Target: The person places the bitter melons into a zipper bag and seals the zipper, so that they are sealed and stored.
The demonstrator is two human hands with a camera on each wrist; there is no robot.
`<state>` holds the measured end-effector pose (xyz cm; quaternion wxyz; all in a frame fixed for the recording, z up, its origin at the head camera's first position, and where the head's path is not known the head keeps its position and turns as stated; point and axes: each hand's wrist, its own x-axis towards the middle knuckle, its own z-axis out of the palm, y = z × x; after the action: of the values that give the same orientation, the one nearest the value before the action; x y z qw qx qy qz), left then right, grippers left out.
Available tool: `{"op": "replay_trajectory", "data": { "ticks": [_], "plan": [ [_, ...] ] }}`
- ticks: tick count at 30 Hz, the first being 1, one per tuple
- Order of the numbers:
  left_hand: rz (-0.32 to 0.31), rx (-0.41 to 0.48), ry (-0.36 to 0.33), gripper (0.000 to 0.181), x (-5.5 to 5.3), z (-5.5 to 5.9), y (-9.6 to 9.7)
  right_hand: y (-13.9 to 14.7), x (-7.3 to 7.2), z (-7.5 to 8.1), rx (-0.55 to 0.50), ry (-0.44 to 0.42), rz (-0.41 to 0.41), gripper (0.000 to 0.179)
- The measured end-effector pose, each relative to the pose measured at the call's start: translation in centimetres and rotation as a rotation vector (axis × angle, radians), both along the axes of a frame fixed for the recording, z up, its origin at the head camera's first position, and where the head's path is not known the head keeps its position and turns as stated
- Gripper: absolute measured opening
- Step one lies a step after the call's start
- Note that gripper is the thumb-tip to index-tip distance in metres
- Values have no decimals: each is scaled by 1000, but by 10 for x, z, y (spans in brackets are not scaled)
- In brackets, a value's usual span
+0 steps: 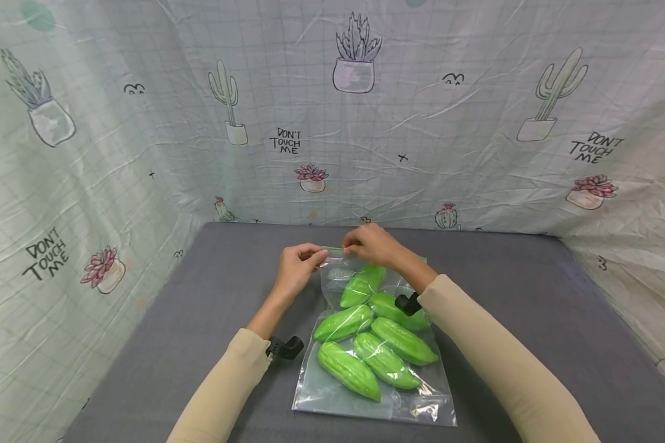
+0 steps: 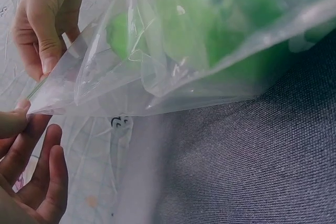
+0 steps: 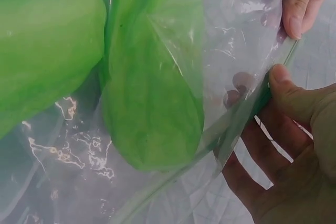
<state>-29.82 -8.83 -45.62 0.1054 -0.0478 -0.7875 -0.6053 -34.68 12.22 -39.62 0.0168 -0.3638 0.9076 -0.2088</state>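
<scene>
A clear zip bag [image 1: 360,409] with a green zip strip along its mouth lies on the grey table. Inside it are several bright green ridged vegetables [image 1: 348,371] that look like bitter melons. My left hand [image 1: 298,266] pinches the far left corner of the bag's mouth between thumb and finger. Close beside it, my right hand [image 1: 374,245] pinches the same zip edge. In the right wrist view, the right thumb [image 3: 283,80] presses on the strip while the other fingers reach behind the plastic. One melon [image 3: 152,77] lies just inside the mouth.
The grey table [image 1: 227,307] reaches out on both sides of the bag. A pale cloth [image 1: 399,123] printed with cacti hangs behind and at the sides. Black wrist-worn devices [image 1: 286,347] sit at both sleeve cuffs.
</scene>
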Motion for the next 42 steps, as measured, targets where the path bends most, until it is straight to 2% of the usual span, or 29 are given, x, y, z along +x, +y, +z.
{"op": "replay_trajectory", "data": {
  "ticks": [4, 10, 25, 34, 42],
  "plan": [
    [3, -1, 1, 16, 1, 1, -1, 1, 0, 1, -10, -7, 5, 20],
    [14, 9, 0, 16, 1, 1, -1, 1, 0, 3, -35, -72, -28, 21],
    [25, 24, 17, 15, 1, -1, -3, 4, 2, 7, -3, -17, 24, 18],
    [24, 40, -2, 17, 1, -2, -3, 7, 5, 4, -20, -1, 9, 18],
    [38, 29, 1, 16, 2, -3, -3, 9, 5, 1, -43, -60, -45, 19]
  ]
}}
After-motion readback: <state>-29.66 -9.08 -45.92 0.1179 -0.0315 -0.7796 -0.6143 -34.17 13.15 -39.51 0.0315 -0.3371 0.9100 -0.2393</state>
